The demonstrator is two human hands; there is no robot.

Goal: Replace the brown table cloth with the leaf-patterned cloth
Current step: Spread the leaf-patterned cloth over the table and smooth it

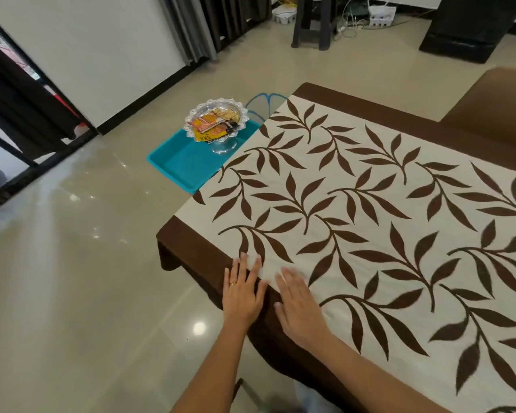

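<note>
Leaf-patterned cloth (370,222) is spread flat over the table, cream field with brown leaf sprays, dark brown border strip on the near-left and far edges. Near-left corner of the border hangs over the table corner and drapes down a bit. No brown cloth visible apart from that border, can't tell if anything lies underneath.

Left hand (242,289): palm down on the near edge, fingers straight and slightly spread, gripping nothing. It straddles the seam, fingertips on cream, palm on the brown border. Ring (232,283) on one finger.

Right hand (298,305): just beside the left, also flat, fingers straight and together, resting on the cream field near the border. Holds nothing. The two hands are close but not touching.

Left of the table, on the floor (81,263): teal tray (179,162) with its right side tucked against or under the table's left edge, can't tell which. Glass pedestal bowl (218,122) stands on the far part of the tray, holding packets. A blue-rimmed clear thing (261,105) sits just beyond it, beside the cloth's far-left corner.

Open glossy floor runs left and near of the table. Dark stool (312,22) and cable clutter are well apart at the far wall. Brown chair back (495,105) is at the far right edge.
</note>
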